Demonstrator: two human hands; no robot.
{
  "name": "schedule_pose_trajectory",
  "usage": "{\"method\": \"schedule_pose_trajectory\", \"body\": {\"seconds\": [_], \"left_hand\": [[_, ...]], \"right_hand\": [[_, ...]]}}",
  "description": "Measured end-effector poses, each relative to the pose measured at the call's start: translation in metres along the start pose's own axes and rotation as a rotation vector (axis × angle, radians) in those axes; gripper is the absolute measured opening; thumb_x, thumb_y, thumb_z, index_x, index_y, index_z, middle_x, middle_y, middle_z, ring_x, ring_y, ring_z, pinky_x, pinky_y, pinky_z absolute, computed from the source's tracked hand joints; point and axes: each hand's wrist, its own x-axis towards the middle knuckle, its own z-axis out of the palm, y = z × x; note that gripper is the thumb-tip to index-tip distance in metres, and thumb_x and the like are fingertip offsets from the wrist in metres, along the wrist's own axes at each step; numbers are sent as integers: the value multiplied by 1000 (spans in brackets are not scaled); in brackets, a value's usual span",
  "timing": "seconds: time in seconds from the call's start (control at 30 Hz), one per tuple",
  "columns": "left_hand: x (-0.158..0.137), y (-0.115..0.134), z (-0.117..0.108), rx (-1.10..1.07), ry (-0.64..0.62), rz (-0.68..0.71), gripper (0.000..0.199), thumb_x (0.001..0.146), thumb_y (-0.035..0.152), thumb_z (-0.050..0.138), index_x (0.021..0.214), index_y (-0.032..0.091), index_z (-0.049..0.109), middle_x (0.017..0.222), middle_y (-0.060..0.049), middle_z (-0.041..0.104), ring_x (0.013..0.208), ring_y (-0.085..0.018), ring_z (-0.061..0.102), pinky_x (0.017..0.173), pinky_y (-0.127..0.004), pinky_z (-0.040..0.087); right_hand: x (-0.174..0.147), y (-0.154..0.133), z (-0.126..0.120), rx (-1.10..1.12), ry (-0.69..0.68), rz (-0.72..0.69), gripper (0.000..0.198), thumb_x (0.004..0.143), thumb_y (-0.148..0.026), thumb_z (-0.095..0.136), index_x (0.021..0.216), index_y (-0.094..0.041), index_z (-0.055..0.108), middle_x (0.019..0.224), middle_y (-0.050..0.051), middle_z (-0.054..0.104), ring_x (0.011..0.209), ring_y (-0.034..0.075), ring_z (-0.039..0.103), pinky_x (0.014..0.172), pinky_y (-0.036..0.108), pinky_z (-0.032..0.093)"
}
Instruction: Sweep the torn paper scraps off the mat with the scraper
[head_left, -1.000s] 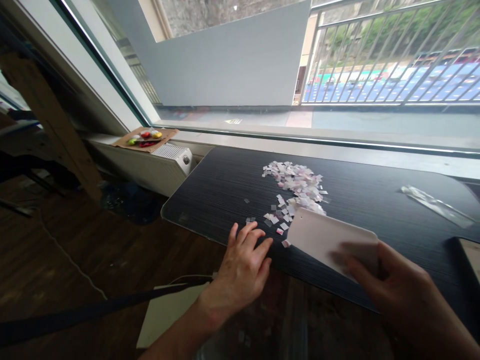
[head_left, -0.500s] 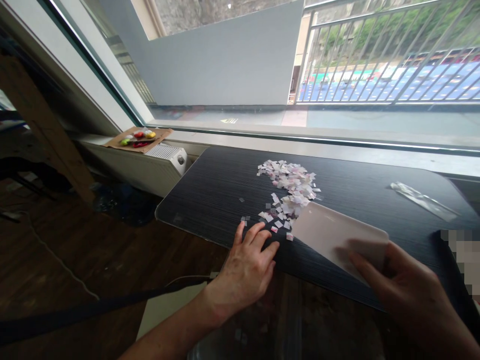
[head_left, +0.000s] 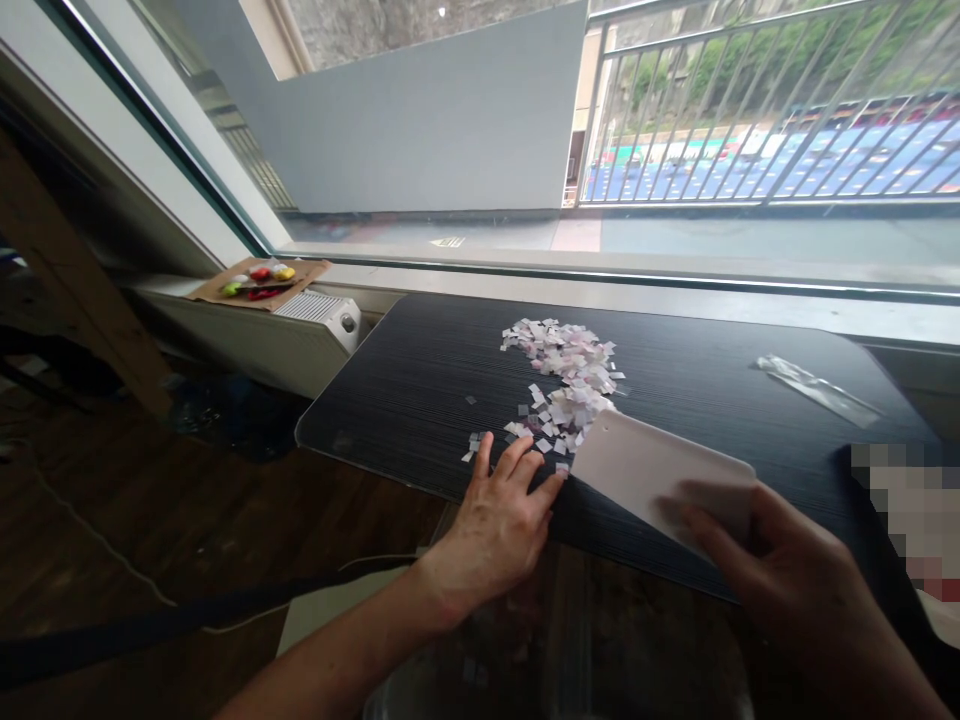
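Observation:
A loose pile of small square paper pieces [head_left: 574,360] lies on the dark wood-grain table [head_left: 405,380], trailing toward its near edge. My left hand [head_left: 502,520] rests palm down at that near edge, fingers spread and curved, their tips beside the closest pieces. A few stray pieces [head_left: 474,447] lie just left of its index finger. In my right hand [head_left: 780,560] is a pale, flat plastic scraper [head_left: 660,475], gripped at its right end with the thumb on top. Its far left edge meets the near right side of the pile.
A clear plastic wrapper [head_left: 817,390] lies on the table's right side. Beyond the table runs a window sill [head_left: 675,290]. To the left, a radiator [head_left: 315,320] carries cardboard [head_left: 206,290] with small colourful items. Below the near edge stands a clear container [head_left: 570,640], dimly seen.
The view has shifted, so the table sits slightly further left in it. Relative to the table, my left hand has moved a little right, toward the scraper. My right hand still holds the scraper.

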Motion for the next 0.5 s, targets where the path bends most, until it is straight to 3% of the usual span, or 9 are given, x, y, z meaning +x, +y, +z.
{"method": "schedule_pose_trajectory", "body": {"seconds": [0.5], "left_hand": [[-18, 3, -7, -46, -15, -17, 38, 90, 20, 50, 128, 22, 55, 128, -11, 55, 136, -28, 36, 115, -61, 21]], "right_hand": [[1, -2, 5, -97, 32, -94, 26, 74, -45, 65, 87, -23, 69, 69, 2, 74, 57, 21, 67, 52, 29, 52]]}}
